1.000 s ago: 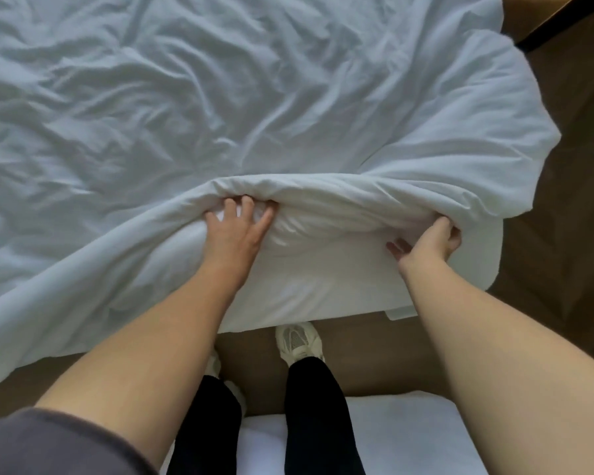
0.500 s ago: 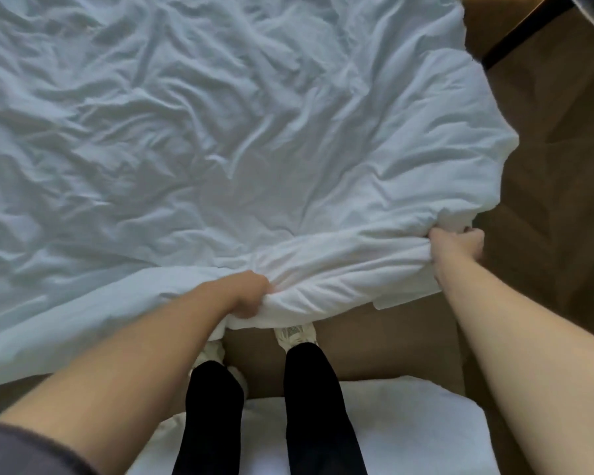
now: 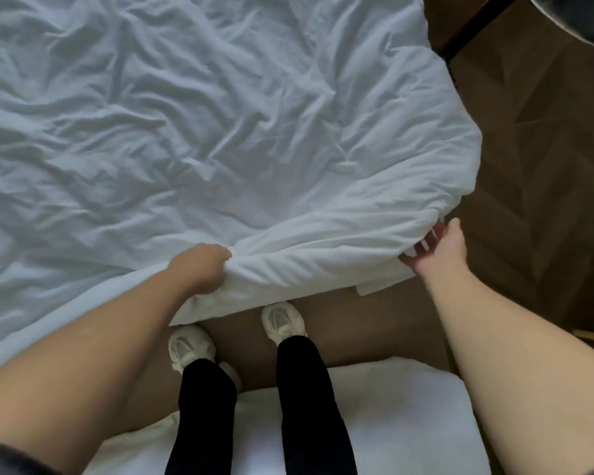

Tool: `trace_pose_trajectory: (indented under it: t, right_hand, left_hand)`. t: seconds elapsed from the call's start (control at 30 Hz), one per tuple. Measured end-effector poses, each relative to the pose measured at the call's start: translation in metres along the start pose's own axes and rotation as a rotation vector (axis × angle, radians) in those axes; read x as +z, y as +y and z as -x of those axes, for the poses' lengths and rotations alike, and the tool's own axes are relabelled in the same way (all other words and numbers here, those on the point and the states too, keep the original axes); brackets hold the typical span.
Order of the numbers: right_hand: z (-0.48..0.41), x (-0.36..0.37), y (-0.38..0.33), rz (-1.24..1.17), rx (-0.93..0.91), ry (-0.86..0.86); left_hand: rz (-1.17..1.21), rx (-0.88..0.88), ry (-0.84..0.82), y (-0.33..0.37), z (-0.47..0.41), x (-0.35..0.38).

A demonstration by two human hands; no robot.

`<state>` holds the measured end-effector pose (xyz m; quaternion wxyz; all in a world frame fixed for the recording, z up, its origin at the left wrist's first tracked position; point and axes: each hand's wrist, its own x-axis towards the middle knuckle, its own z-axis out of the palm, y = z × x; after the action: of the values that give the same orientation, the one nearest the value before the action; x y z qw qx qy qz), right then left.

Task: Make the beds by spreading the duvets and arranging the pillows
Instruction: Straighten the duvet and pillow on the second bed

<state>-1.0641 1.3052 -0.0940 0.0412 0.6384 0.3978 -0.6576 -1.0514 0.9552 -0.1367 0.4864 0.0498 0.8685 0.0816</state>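
A wrinkled white duvet (image 3: 192, 132) covers the bed and fills most of the view. Its near edge hangs over the bed's side in front of me. My left hand (image 3: 203, 267) grips that near edge in a fist, knuckles up. My right hand (image 3: 439, 250) holds the duvet's near right corner, fingers tucked under the fabric fold. No pillows are in sight.
A second white bed (image 3: 374, 416) lies right behind my legs, leaving a narrow brown floor strip (image 3: 357, 330) where my feet stand. Wooden floor (image 3: 546, 166) spreads to the right. A dark furniture leg (image 3: 470, 25) crosses the top right.
The folded-back near edge has been pulled down toward me and now lies flat over the bed's side. My right hand moved out to the corner; my left closed into a fist.
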Motion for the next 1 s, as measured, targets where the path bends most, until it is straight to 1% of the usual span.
trace_pose_trajectory:
  t: [0.07, 0.1, 0.17, 0.23, 0.27, 0.3, 0.33, 0.37, 0.4, 0.47, 0.5, 0.53, 0.6, 0.67, 0.77, 0.83, 0.87, 0.9, 0.97, 1.0]
  right_hand:
    - [-0.018, 0.013, 0.006, -0.061, 0.099, -0.109]
    - [-0.023, 0.021, 0.01, -0.055, 0.152, -0.179]
    - [-0.028, 0.038, 0.016, -0.03, 0.214, -0.315]
    - [-0.026, 0.057, 0.014, -0.005, 0.202, -0.415]
    - [-0.021, 0.065, 0.011, 0.016, 0.177, -0.436]
    - [-0.016, 0.07, 0.008, 0.062, 0.153, -0.422]
    - [-0.013, 0.073, 0.006, 0.131, 0.124, -0.37]
    - [-0.013, 0.071, 0.003, 0.239, 0.087, -0.257]
    - [-0.012, 0.065, 0.0, 0.358, 0.045, -0.09]
    - [0.0, 0.046, -0.009, 0.536, -0.08, 0.299]
    - [0.006, 0.038, -0.013, 0.607, -0.154, 0.444]
    - [0.01, 0.028, -0.016, 0.618, -0.214, 0.52]
    - [0.027, 0.014, -0.02, 0.57, -0.278, 0.559]
    - [0.052, 0.002, -0.022, 0.498, -0.289, 0.573]
    - [0.086, -0.018, -0.023, 0.35, -0.244, 0.571]
    - [0.104, -0.033, -0.023, 0.249, -0.151, 0.565]
    - [0.108, -0.04, -0.022, 0.167, -0.085, 0.528]
    - [0.108, -0.044, -0.022, 0.052, -0.022, 0.454]
    - [0.098, -0.048, -0.019, -0.184, 0.073, 0.257]
    - [0.093, -0.045, -0.018, -0.253, 0.1, 0.166]
  left_hand:
    - [0.047, -0.046, 0.095, -0.01, -0.007, -0.006]
    - [0.066, -0.065, 0.121, -0.017, -0.011, -0.009]
    - [0.096, -0.085, 0.127, -0.029, -0.019, -0.014]
    - [0.118, -0.071, 0.122, -0.037, -0.025, -0.016]
    - [0.126, -0.073, 0.121, -0.038, -0.025, -0.017]
    - [0.129, -0.08, 0.119, -0.039, -0.024, -0.019]
    - [0.125, -0.085, 0.117, -0.038, -0.021, -0.02]
    - [0.116, -0.081, 0.113, -0.036, -0.018, -0.022]
    - [0.104, -0.067, 0.102, -0.032, -0.013, -0.024]
    - [0.061, -0.015, 0.047, -0.016, -0.002, -0.027]
    - [0.019, 0.016, 0.008, -0.007, 0.003, -0.027]
    - [-0.03, 0.045, -0.03, 0.002, 0.009, -0.027]
    - [-0.103, 0.085, -0.074, 0.014, 0.021, -0.028]
    - [-0.123, 0.094, -0.094, 0.015, 0.034, -0.035]
    - [-0.151, 0.105, -0.122, 0.009, 0.055, -0.045]
    - [-0.188, 0.126, -0.133, 0.007, 0.067, -0.05]
    - [-0.199, 0.133, -0.123, 0.006, 0.07, -0.051]
    - [-0.203, 0.136, -0.103, 0.005, 0.072, -0.053]
    - [-0.187, 0.109, -0.057, -0.004, 0.07, -0.057]
    - [-0.17, 0.077, -0.024, -0.011, 0.068, -0.058]
